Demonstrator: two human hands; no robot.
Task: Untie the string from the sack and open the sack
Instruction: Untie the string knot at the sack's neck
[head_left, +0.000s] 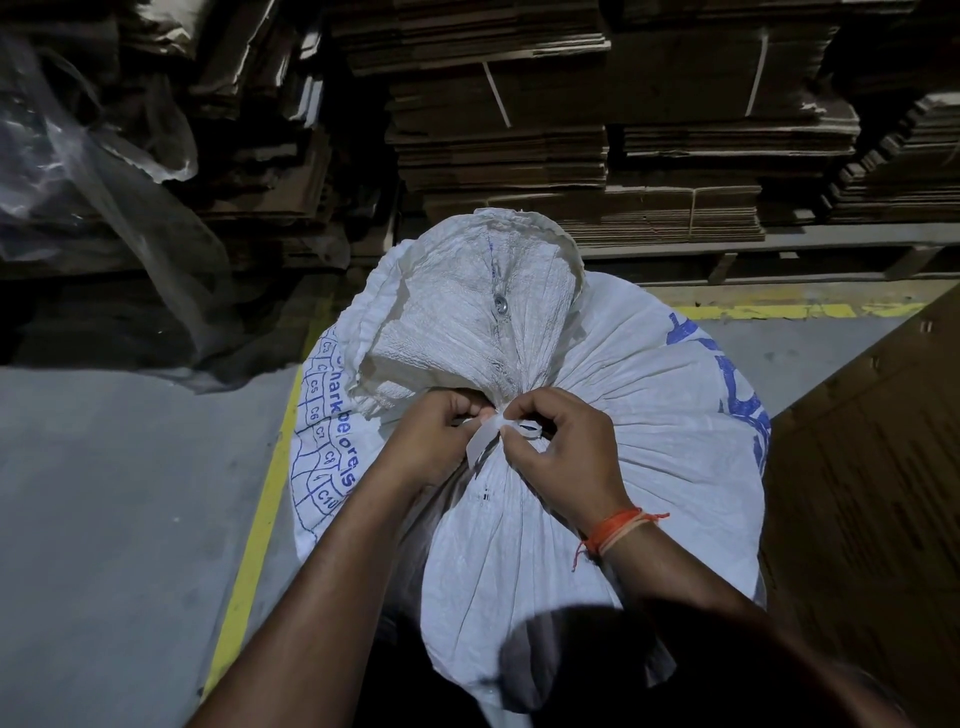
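Observation:
A full white woven sack (649, 431) with blue print stands upright in front of me. Its neck is gathered tight, and the loose top (467, 301) flares up behind the tie. A white flat string (488, 439) is knotted around the neck, with one end hanging down. My left hand (431, 441) pinches the string at the knot from the left. My right hand (561, 447), an orange thread on its wrist, pinches the knot from the right. The knot itself is partly hidden by my fingers.
Stacks of flattened cardboard (597, 130) rise behind the sack on a pallet. Clear plastic sheeting (104, 171) hangs at the left. A brown carton (872, 457) stands close on the right. Yellow floor lines (254, 525) run along the grey floor at the left.

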